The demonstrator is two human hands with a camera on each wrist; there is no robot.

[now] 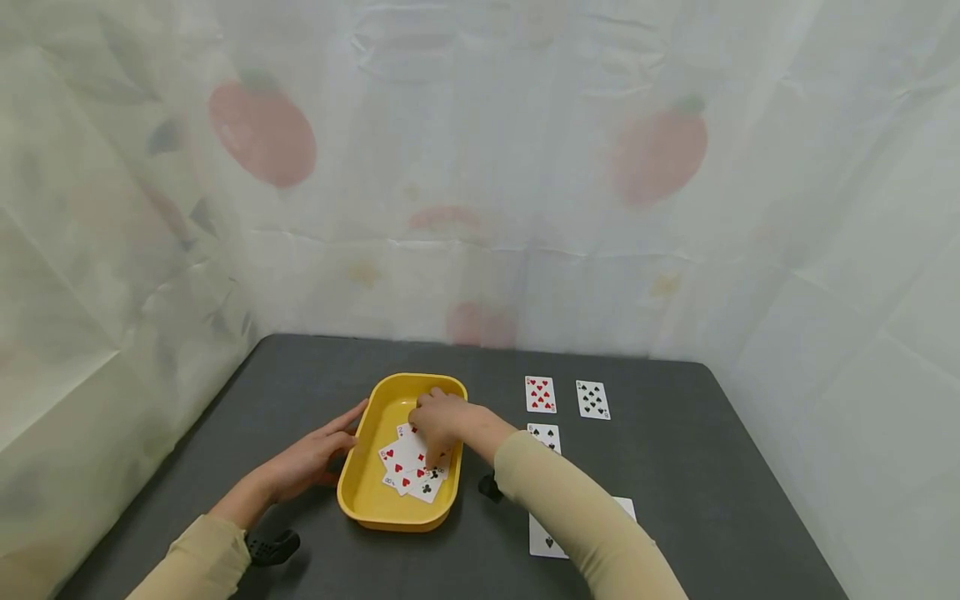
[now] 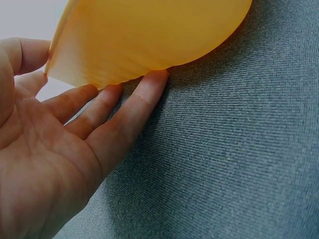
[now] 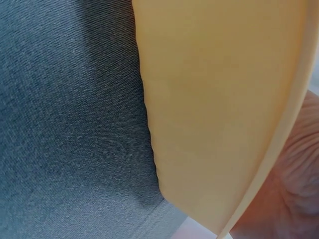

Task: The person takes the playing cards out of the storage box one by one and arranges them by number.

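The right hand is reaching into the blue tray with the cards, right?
Not quite: the tray is yellow, not blue, as the head view shows. The right hand does reach into it, over the cards.

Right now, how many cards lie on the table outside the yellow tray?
4: nine of hearts, black spade card beside it, one below the hearts, one partly under the right sleeve. More may be hidden.
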